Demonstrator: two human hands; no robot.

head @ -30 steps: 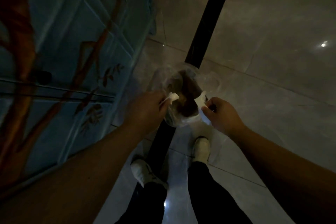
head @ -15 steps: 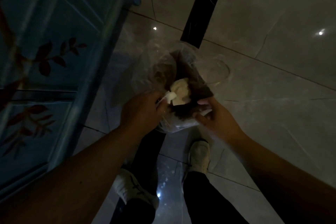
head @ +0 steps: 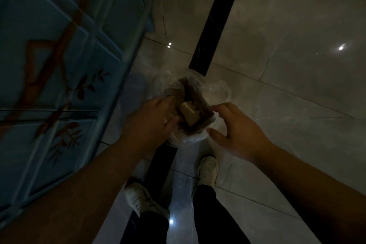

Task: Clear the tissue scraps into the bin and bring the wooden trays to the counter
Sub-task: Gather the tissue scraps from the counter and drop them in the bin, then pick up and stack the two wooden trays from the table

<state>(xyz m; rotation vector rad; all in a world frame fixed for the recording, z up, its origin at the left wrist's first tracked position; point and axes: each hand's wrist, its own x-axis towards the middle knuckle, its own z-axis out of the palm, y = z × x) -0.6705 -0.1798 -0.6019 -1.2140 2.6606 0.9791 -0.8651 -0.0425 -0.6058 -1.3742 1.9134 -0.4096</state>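
A small bin [head: 221, 90] lined with a clear plastic bag stands on the floor in front of my feet. Pale tissue scraps [head: 189, 113] lie inside it on dark brown contents. My left hand [head: 152, 123] reaches over the bin's left rim with its fingers loosely extended; a thin pale sliver shows by the fingertips. My right hand [head: 237, 130] hovers at the right rim, fingers spread, thumb and fingers near the bag's edge and holding nothing. No wooden trays are in view.
A blue panelled cabinet [head: 59, 65] painted with red branches and leaves stands close on the left. The floor is glossy grey tile [head: 287, 65] crossed by a black strip [head: 215, 16]. My two white shoes [head: 208, 170] stand just behind the bin.
Both hands held tissue scraps above the bin a second ago. The scraps now lie inside it, and my right hand has spread its fingers.
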